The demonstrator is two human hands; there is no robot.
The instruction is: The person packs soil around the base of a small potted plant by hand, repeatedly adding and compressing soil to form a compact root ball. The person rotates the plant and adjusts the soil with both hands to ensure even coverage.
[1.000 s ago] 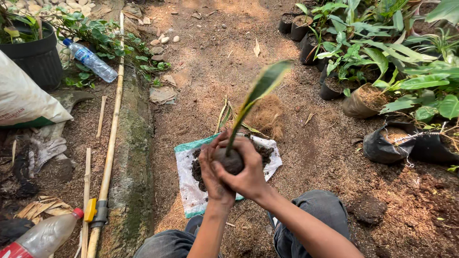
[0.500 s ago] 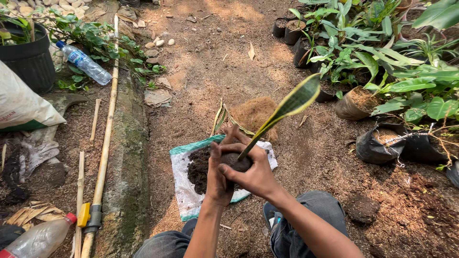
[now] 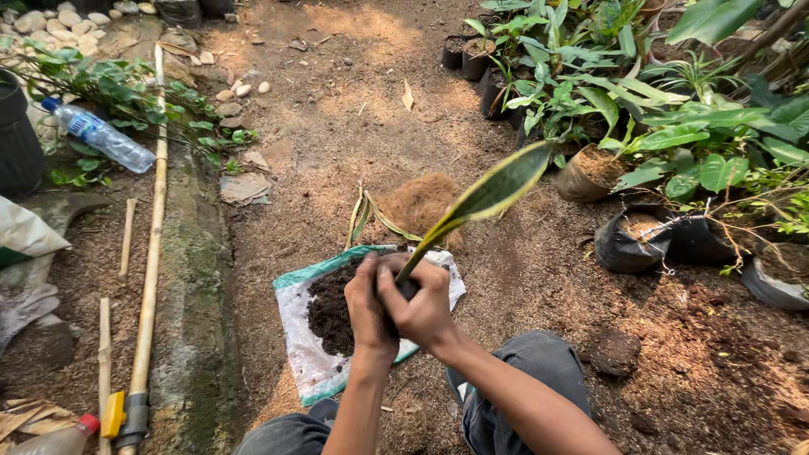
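Both my hands wrap around the base of a small plant, just above a white sack (image 3: 303, 358) spread on the ground with dark soil (image 3: 330, 307) on it. My left hand (image 3: 366, 303) grips the near-left side of the root ball. My right hand (image 3: 421, 310) closes over its right side. The root ball itself is hidden inside my fingers. A single long green leaf (image 3: 489, 195) with yellow edges rises from between my hands and leans up to the right.
A pile of brown coconut fibre (image 3: 419, 202) lies behind the sack. Potted plants (image 3: 590, 160) and black grow bags (image 3: 640, 240) crowd the right. On the left run a bamboo pole (image 3: 152, 253), a mossy concrete kerb (image 3: 190, 312) and a plastic bottle (image 3: 101, 135).
The leaf has tilted from nearly upright further over to the right. My hands have stayed closed on the plant's base above the sack and shifted slightly right.
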